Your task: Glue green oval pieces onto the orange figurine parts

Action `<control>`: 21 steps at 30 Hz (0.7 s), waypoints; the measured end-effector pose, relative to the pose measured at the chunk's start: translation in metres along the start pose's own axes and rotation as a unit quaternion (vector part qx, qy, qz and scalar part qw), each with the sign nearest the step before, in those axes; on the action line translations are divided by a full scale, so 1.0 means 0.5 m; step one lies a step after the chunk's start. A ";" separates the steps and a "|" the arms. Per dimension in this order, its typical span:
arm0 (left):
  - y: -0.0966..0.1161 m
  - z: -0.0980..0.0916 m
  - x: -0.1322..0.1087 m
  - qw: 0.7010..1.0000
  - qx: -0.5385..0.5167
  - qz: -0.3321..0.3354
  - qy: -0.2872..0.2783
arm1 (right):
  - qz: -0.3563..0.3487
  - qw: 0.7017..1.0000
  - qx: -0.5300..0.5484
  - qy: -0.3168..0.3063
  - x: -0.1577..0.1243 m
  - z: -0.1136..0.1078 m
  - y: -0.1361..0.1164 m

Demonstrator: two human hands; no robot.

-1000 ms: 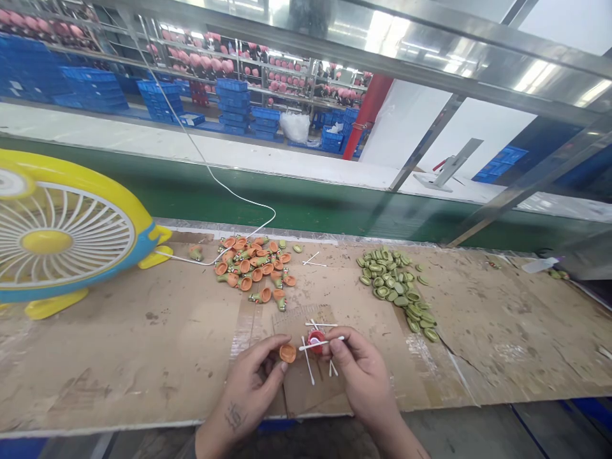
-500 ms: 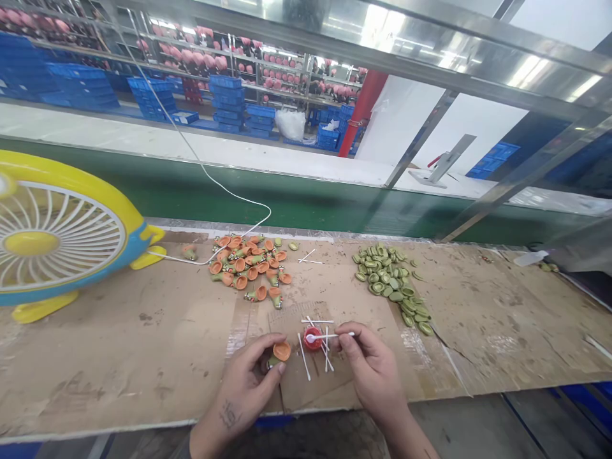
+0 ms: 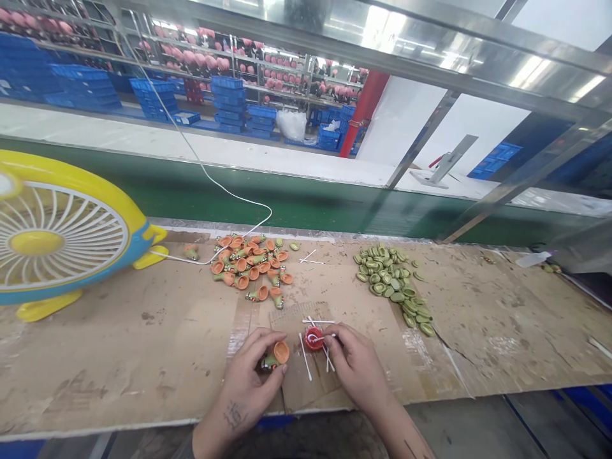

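Observation:
My left hand [image 3: 251, 382] pinches a small orange cup-shaped toy part [image 3: 277, 354] just above the cardboard-covered bench [image 3: 143, 344]. My right hand [image 3: 354, 366] holds a white cotton swab [image 3: 322, 336] with its tip in a small red cap [image 3: 314, 339] lying on the bench. Several loose swabs [image 3: 315, 322] lie around the cap. Beyond my hands sits a pile of orange parts [image 3: 251, 264]. A pile of green oval parts [image 3: 392, 280] lies to the right of it.
A yellow and blue desk fan [image 3: 52, 239] stands at the left, its white cable [image 3: 224, 191] running to the back. A green conveyor belt [image 3: 296, 204] runs behind the bench. Blue crates and pink items fill shelves [image 3: 239, 95] in the background.
My right hand has moved left and lowered the swab tip into the red cap. My left hand has turned the orange part and dropped it closer to the bench.

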State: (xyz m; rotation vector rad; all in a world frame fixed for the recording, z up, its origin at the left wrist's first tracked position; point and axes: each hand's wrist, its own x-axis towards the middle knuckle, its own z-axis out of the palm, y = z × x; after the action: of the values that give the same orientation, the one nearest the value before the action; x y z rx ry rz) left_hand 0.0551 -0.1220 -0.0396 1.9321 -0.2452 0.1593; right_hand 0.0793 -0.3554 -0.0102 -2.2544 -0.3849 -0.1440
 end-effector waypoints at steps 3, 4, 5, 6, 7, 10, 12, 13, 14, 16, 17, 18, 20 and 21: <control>-0.006 0.007 -0.005 0.999 -0.024 -0.032 0.005 | 0.003 1.000 0.000 -0.007 0.000 0.000 0.002; -0.006 0.008 -0.006 0.998 -0.035 -0.045 0.001 | 0.003 1.000 0.001 -0.007 0.000 0.000 0.001; -0.006 0.009 -0.007 0.998 -0.043 -0.055 -0.007 | 0.003 1.000 0.002 -0.006 0.000 -0.001 0.000; -0.004 0.009 -0.007 0.997 -0.047 -0.061 -0.015 | 0.002 1.000 0.004 -0.004 -0.001 -0.002 -0.001; -0.001 0.008 -0.006 0.997 -0.047 -0.063 -0.022 | 0.000 1.000 0.009 0.002 -0.001 -0.003 -0.004; 0.007 0.002 -0.005 0.998 -0.037 -0.047 -0.031 | 0.012 0.998 0.060 0.035 -0.003 -0.006 -0.017; 0.012 -0.001 -0.003 0.999 -0.029 -0.029 -0.035 | 0.039 0.991 0.118 0.058 -0.008 -0.005 -0.028; 0.015 -0.003 -0.002 0.999 -0.026 -0.021 -0.036 | 0.052 0.986 0.146 0.061 -0.011 -0.002 -0.034; 0.016 -0.004 -0.002 0.999 -0.025 -0.014 -0.036 | 0.062 0.982 0.168 0.060 -0.015 0.001 -0.039; 0.019 -0.006 0.001 0.999 -0.026 0.000 -0.033 | 0.065 0.979 0.188 0.042 -0.022 0.009 -0.046; 0.020 -0.007 0.002 0.999 -0.026 0.009 -0.033 | 0.062 0.980 0.188 0.030 -0.025 0.014 -0.049; 0.020 -0.007 0.003 0.999 -0.024 0.017 -0.033 | 0.058 0.981 0.183 0.021 -0.028 0.018 -0.051; 0.018 -0.008 0.004 0.999 -0.018 0.032 -0.030 | 0.050 0.984 0.171 0.011 -0.028 0.024 -0.055; 0.017 -0.008 0.004 0.999 -0.015 0.037 -0.028 | 0.045 0.985 0.168 0.010 -0.027 0.026 -0.057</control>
State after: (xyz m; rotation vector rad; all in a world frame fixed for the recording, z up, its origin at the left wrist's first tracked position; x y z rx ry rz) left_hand 0.0549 -0.1216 -0.0299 1.9007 -0.3545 0.1494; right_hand 0.0568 -0.3310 -0.0014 -1.9324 -0.2726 -0.0485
